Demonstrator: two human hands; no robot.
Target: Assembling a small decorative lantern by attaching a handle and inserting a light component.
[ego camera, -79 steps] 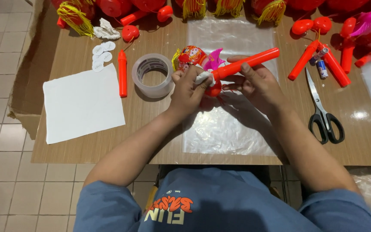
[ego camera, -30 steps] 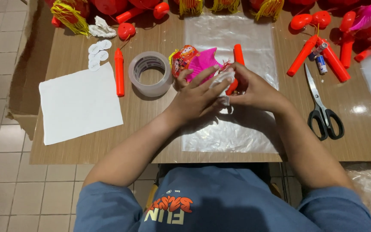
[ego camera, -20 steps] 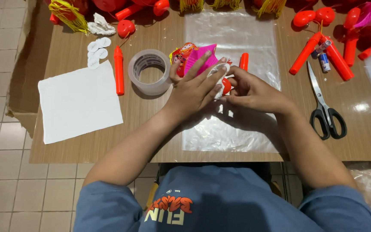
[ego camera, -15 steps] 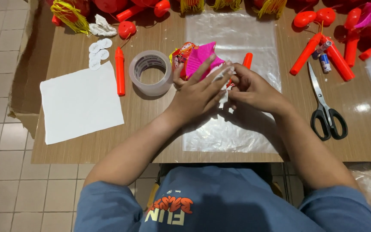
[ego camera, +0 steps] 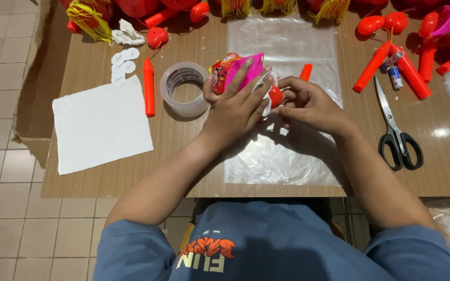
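Note:
My left hand point(ego camera: 235, 106) is wrapped over a small toy lantern point(ego camera: 238, 70) with a pink and red printed body, fingers spread across it. My right hand point(ego camera: 308, 104) pinches the lantern's red round end point(ego camera: 275, 96) and holds a red plastic stick point(ego camera: 305, 71) whose tip pokes out behind the fingers. Both hands work above a clear plastic bag point(ego camera: 287, 47) lying flat on the wooden table point(ego camera: 183, 156). White paper bits show between my fingers.
A roll of clear tape point(ego camera: 185, 88) and a red stick point(ego camera: 148, 93) lie left of my hands, beside a white sheet point(ego camera: 102, 125) and small white discs point(ego camera: 122, 65). Scissors point(ego camera: 398, 130), red sticks point(ego camera: 391, 65) and a small glue tube point(ego camera: 393, 73) lie right. Red lanterns with yellow tassels point(ego camera: 92, 15) line the far edge.
The red stick has swung from lying across the table to pointing away from me, mostly hidden by my right hand. The lantern has turned, showing its pink side under my left hand.

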